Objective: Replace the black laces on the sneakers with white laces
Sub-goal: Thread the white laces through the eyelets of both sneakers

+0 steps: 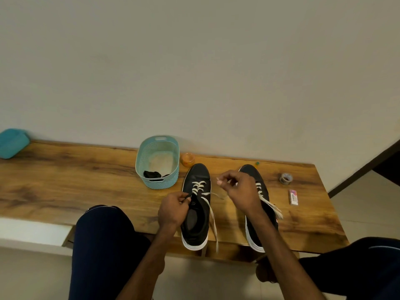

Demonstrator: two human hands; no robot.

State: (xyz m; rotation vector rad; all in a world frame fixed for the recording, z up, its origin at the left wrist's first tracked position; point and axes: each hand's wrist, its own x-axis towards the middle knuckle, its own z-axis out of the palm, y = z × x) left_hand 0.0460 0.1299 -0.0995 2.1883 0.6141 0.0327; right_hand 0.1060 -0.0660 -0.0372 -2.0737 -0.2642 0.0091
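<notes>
Sneaker (198,173): bench's (86,180) front edge, half-laced.
Left hand (173,210): mine, pinching its eyelet flap.
Right hand (240,191): pinching white lace (216,194) near tip.
Handling: lace limp and light; I'd take the stiff tip.

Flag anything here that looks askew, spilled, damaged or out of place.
Nothing is spilled or damaged. The left sneaker and right sneaker both sit with heels overhanging the table's near edge, and one loose end of the white lace dangles past it. A nudge might tip them.
</notes>
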